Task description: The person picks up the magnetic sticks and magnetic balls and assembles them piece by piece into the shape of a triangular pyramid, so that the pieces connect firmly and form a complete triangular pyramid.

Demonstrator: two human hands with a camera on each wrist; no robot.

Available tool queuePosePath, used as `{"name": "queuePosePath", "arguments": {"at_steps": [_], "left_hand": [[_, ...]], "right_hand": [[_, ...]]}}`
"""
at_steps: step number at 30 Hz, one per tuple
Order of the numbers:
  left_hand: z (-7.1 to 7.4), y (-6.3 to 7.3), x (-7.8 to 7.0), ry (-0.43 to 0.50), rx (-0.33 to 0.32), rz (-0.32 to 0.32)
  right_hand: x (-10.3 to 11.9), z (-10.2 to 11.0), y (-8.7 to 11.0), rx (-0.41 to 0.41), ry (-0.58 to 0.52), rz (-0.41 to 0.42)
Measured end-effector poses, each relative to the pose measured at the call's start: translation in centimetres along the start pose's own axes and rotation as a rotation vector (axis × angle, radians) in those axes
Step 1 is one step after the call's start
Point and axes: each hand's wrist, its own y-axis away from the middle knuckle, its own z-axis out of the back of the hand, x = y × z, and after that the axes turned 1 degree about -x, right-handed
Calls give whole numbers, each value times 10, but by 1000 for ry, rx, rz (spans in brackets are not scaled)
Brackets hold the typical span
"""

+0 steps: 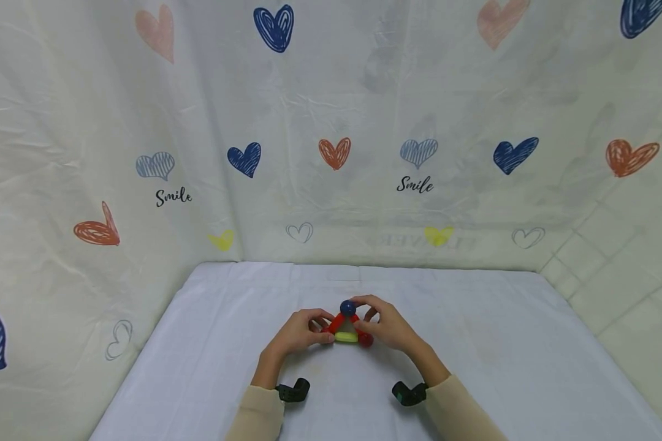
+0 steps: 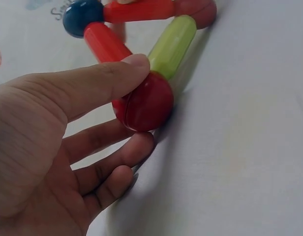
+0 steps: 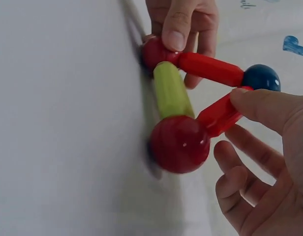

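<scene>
Three rods and three balls form an upright triangle on the table. A yellow-green rod [image 1: 346, 337] makes its base, between a red ball [image 2: 150, 102] on the left and another red ball [image 3: 180, 144] on the right. Two red rods [image 3: 210, 69] slope up to a blue ball [image 1: 348, 307] at the top. My left hand [image 1: 303, 331] grips the left red ball, thumb across it where the rods join. With my right hand [image 1: 388, 324] I pinch the right red rod [image 3: 223, 113] near the blue ball; the lower fingers curl loosely beside it.
A white cloth covers the table [image 1: 198, 367]. Behind it hangs a pale curtain [image 1: 375, 110] printed with hearts and the word Smile. Each wrist carries a small black camera, one at the left [image 1: 294, 390] and one at the right [image 1: 409, 394].
</scene>
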Motion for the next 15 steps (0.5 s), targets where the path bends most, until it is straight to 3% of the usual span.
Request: {"name": "queuePosePath", "arguments": {"at_steps": [7,15], "left_hand": [[-5,-4,-1,-31,-63,28],[-9,-5,-1,-71,-120,56]], "right_hand": [[-18,-2,13,-17,17,-158],[-17,-6,18,-37,61,-230]]}}
